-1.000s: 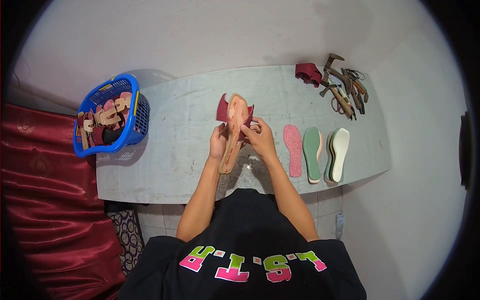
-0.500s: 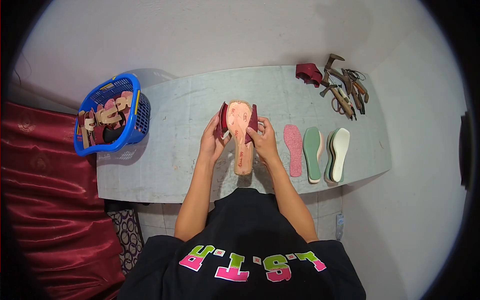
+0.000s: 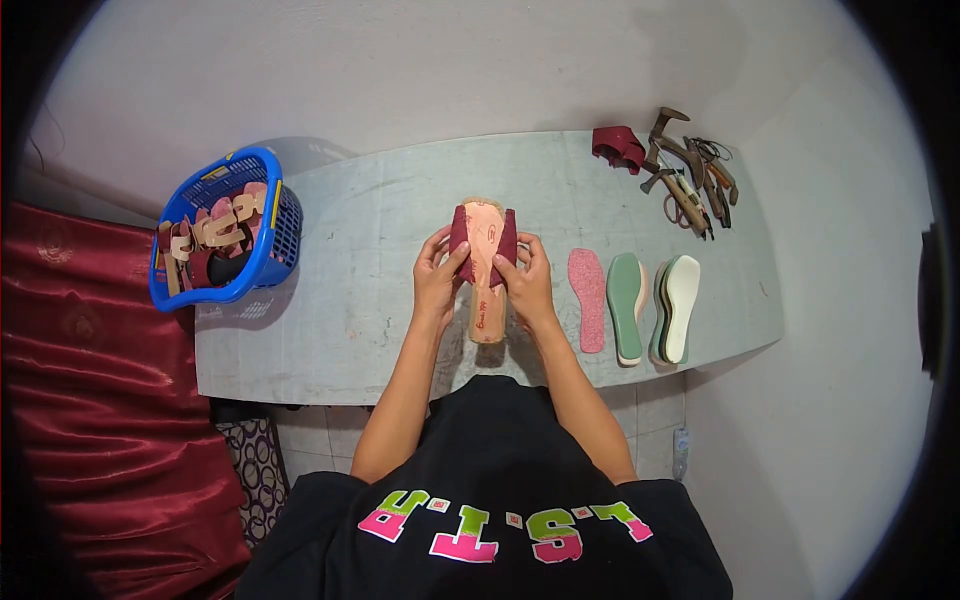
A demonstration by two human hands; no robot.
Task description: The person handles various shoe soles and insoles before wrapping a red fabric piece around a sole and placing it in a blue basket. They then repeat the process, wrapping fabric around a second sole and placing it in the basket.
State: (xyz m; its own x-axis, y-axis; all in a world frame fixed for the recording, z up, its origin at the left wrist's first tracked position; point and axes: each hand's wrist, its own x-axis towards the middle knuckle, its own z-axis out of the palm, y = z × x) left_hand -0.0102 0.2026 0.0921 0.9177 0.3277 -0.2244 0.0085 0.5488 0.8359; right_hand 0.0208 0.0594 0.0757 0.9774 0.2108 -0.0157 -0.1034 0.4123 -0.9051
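A tan sandal sole with red handwriting is held upright in front of me, toe end away from me. Dark red straps lie along both its sides, folded onto its upper face. My left hand grips the left strap, thumb on top and fingers behind. On the other side my right hand pinches the right strap against the sole in the same way. The backs of the straps are hidden.
A blue basket of sandal pieces is at the left. Right of my hands lie a pink insole, a green sole and stacked white soles. Behind them are red straps and a hammer among tools.
The left strap, which stood out from the sole's left edge, now lies over its upper face. My left hand has moved right with its thumb on the strap.
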